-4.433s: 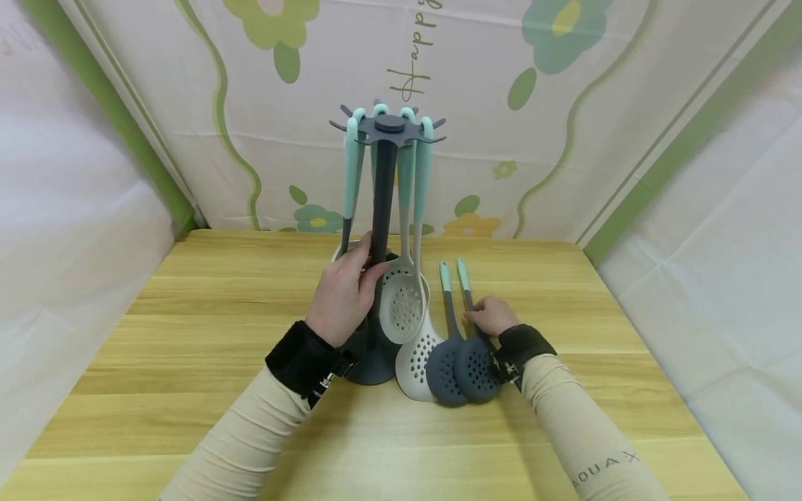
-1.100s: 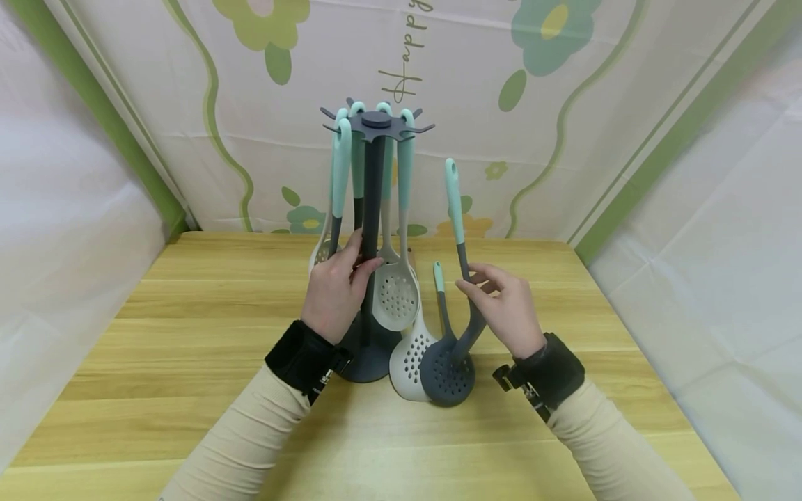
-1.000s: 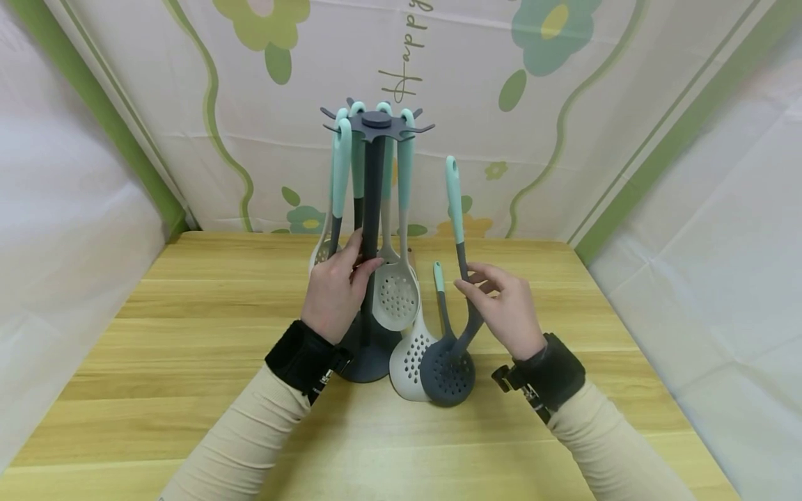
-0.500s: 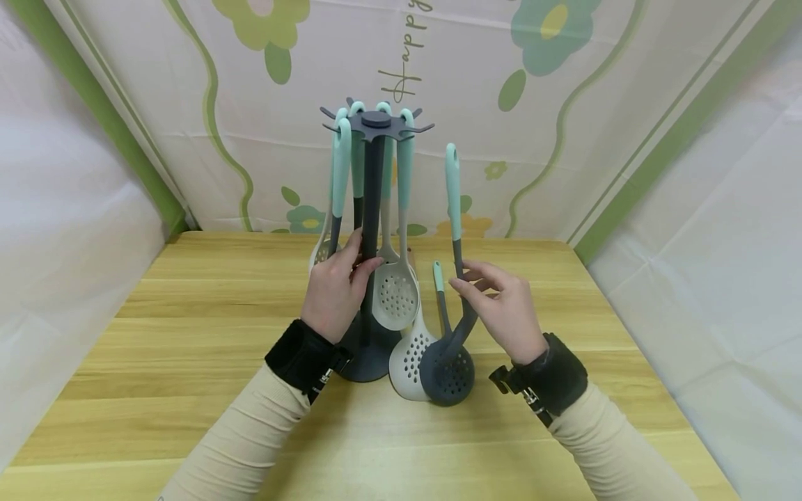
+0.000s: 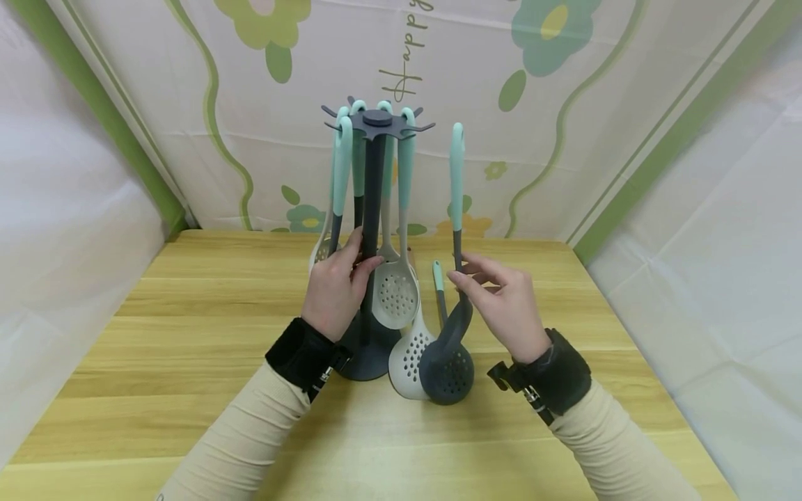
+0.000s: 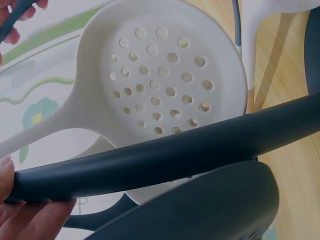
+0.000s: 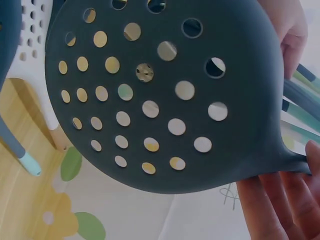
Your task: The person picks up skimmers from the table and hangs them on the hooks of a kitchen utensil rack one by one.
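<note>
My left hand [image 5: 331,296] grips the dark pole of a utensil stand [image 5: 372,195]; fingers curl round the pole in the left wrist view as well. Several utensils with mint handles hang from the stand's hooks, among them a pale slotted spoon [image 5: 397,298]. To the right, my right hand [image 5: 509,299] pinches the dark stem of a skimmer [image 5: 457,184], held upright with its mint handle up. Its round holed head [image 7: 150,95] fills the right wrist view. Behind that head, a second dark skimmer [image 5: 457,381] lies on the table, partly hidden.
A white skimmer [image 5: 410,363] lies on the wooden table [image 5: 207,327] between the stand's round base [image 5: 366,362] and the dark skimmer. A flowered cloth [image 5: 351,42] hangs along the back, and white side walls flank the table.
My right hand has picked the dark skimmer up off the table, turned it upright and raised it further. The stand shifted slightly and its hanging utensils turned; my left hand kept its grip.
</note>
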The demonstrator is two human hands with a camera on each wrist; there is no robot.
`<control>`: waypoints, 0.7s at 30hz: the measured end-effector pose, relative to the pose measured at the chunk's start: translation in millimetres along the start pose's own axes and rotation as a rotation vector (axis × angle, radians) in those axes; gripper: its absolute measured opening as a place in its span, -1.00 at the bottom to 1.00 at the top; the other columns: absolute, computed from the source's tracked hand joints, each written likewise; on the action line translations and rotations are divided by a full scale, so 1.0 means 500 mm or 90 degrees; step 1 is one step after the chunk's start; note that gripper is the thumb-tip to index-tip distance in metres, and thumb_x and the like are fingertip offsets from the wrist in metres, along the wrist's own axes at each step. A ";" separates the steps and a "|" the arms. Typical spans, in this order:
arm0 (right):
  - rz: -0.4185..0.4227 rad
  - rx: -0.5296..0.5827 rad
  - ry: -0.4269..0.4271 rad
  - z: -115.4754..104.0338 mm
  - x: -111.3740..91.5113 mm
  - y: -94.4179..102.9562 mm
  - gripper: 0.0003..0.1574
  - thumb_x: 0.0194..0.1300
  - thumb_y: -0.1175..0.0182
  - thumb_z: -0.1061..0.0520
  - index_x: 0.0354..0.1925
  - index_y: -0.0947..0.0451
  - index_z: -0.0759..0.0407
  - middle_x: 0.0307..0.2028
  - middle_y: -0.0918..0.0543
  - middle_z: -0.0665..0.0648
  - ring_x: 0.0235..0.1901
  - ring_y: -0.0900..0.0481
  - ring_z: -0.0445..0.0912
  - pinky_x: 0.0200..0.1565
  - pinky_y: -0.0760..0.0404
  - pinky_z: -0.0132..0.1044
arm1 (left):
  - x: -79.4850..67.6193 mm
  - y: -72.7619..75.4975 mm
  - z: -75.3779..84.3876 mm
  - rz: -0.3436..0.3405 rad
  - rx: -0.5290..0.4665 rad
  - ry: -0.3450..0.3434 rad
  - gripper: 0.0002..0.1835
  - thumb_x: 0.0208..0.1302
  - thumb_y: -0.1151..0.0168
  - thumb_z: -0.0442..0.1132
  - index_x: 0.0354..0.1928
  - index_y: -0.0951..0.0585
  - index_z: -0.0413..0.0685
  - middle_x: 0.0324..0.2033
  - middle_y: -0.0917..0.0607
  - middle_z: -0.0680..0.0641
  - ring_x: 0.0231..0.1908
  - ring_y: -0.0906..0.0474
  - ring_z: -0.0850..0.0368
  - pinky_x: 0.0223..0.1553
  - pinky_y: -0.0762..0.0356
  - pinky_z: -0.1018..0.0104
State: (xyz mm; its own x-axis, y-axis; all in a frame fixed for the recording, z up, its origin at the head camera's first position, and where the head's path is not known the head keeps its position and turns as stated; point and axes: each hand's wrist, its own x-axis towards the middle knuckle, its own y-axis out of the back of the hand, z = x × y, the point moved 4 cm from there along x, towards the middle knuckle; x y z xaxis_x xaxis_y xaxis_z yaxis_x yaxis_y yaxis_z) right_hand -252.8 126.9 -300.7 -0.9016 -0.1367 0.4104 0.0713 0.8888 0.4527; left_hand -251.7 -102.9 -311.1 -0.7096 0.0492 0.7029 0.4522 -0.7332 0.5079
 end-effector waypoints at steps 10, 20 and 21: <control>-0.003 -0.004 0.018 -0.024 0.003 0.000 -0.62 0.26 -0.35 0.26 0.05 -0.65 0.33 -0.24 -0.76 0.29 -0.37 -0.68 -0.23 -0.28 -0.66 -0.49 | 0.000 -0.001 -0.003 -0.010 -0.001 0.012 -0.56 0.33 -0.29 -0.28 0.18 -0.50 -0.33 -0.27 -0.75 -0.27 -0.32 -0.74 -0.10 -0.24 -0.72 0.06; -0.009 0.005 0.033 -0.039 0.005 -0.004 -0.65 0.25 -0.36 0.27 0.02 -0.67 0.31 -0.25 -0.77 0.27 -0.35 -0.71 -0.07 -0.30 -0.68 -0.46 | 0.000 0.000 -0.002 -0.006 -0.002 0.007 -0.55 0.32 -0.30 -0.27 0.18 -0.50 -0.33 -0.28 -0.75 -0.27 -0.33 -0.74 -0.09 -0.25 -0.71 0.06; -0.010 0.004 0.032 -0.040 0.005 -0.005 -0.65 0.25 -0.36 0.26 0.02 -0.68 0.31 -0.26 -0.77 0.27 -0.35 -0.71 -0.08 -0.30 -0.68 -0.46 | 0.000 0.000 -0.003 -0.006 0.000 0.007 -0.56 0.32 -0.29 -0.27 0.18 -0.50 -0.33 -0.28 -0.75 -0.27 -0.33 -0.74 -0.09 -0.25 -0.71 0.06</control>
State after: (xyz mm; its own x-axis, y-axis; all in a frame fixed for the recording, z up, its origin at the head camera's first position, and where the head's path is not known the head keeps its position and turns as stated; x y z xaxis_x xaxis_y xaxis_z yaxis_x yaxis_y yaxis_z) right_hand -247.0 115.8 -285.0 -0.8799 -0.1726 0.4427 0.0543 0.8890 0.4547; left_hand -252.5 -103.6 -311.8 -0.7199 0.0486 0.6924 0.4453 -0.7329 0.5144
